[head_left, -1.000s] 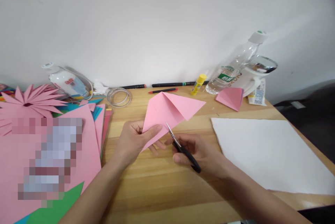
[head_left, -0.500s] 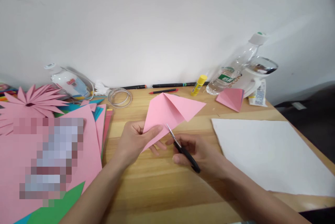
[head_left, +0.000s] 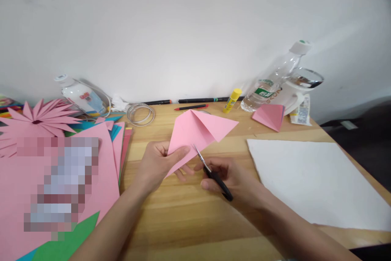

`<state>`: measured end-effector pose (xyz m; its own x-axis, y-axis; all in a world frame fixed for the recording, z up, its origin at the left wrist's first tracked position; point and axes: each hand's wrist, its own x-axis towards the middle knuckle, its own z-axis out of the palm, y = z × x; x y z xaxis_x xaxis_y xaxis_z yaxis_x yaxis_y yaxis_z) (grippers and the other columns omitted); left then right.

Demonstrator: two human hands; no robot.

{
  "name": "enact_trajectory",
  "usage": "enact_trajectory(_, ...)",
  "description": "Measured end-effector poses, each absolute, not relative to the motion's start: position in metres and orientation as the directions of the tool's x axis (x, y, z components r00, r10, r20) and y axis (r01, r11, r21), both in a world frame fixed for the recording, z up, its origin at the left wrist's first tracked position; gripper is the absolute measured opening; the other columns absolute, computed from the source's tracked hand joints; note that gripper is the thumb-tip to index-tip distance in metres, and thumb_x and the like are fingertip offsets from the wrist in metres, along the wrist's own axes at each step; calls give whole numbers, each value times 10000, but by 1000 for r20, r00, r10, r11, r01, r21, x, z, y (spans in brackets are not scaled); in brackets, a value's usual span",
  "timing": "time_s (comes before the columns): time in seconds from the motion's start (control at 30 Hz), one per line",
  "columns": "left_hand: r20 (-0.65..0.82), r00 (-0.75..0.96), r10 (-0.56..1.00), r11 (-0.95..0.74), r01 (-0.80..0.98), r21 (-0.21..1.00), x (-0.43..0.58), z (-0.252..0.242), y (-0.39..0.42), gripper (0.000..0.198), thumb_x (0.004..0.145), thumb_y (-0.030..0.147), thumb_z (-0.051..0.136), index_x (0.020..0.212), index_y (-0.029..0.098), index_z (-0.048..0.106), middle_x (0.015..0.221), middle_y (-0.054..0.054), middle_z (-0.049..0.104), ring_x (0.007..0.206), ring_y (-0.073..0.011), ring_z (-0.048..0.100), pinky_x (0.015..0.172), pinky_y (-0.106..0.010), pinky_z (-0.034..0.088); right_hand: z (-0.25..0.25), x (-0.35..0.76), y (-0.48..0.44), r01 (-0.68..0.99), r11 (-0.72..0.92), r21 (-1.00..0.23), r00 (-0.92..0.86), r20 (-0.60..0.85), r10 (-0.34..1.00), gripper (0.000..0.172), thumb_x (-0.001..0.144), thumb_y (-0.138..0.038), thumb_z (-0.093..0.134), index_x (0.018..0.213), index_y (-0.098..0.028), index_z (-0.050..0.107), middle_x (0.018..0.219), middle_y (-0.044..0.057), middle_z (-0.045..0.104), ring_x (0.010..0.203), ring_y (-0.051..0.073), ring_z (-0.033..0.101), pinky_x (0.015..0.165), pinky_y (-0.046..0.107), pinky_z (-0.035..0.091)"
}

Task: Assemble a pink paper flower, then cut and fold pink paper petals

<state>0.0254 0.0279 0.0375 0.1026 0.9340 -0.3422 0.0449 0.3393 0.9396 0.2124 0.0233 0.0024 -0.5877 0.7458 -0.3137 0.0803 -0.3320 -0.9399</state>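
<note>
A folded sheet of pink paper [head_left: 191, 130] is held up over the wooden table. My left hand [head_left: 161, 163] grips its lower left corner, thumb on the front and fingers behind. Black-handled scissors [head_left: 218, 181] are in my right hand [head_left: 229, 175], fingers wrapped round the handles. The blades point up and left and lie at the paper's lower edge, one tip showing in front of the sheet. A pointed pink flap juts out on the paper's right side.
Left lie pink and green paper sheets [head_left: 106, 159] and a pink paper flower [head_left: 36, 120]. Along the wall are a coiled cable [head_left: 140, 114], pens [head_left: 195, 100], a yellow glue stick [head_left: 232, 100], a water bottle [head_left: 275, 77] and a mug [head_left: 293, 98]. A white board [head_left: 311, 179] lies right.
The paper's right flap has shifted very slightly inward. Both hands keep nearly the same place and hold; the view has tilted a little.
</note>
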Motion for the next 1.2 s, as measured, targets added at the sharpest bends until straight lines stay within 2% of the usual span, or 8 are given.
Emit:
enact_trajectory(0.3,-345,106,932,343,43,939,25,38,27,218,710,326,655,671,111,664,514,-56,682,385,-138,603,366,-184,470,3,211,24,72,-322,-944,-589,-301,750,395,638,-410,723,906,-143,607,579,-58,409,511,57,331,478,205,253)
enact_trajectory(0.47,-331,118,936,327,55,943,24,38,27,246,723,347,640,753,107,685,537,-64,689,398,-144,610,376,-194,474,4,212,25,77,-316,-946,-600,-297,742,433,628,-419,727,942,-144,610,603,-50,419,527,64,341,490,209,268)
enact_trajectory(0.7,-345,121,931,341,48,939,25,41,27,210,724,319,642,685,114,669,510,-52,681,370,-128,594,358,-172,454,1,214,25,81,-306,-949,-602,-291,744,398,648,-403,718,942,-156,615,597,-55,404,520,61,317,492,211,250)
enact_trajectory(1.2,-341,113,933,337,52,940,24,40,27,227,735,328,632,702,105,654,508,-56,678,368,-127,592,357,-171,448,3,213,25,113,-264,-958,-594,-278,755,372,670,-400,698,921,-137,622,564,-63,360,502,54,275,469,204,229)
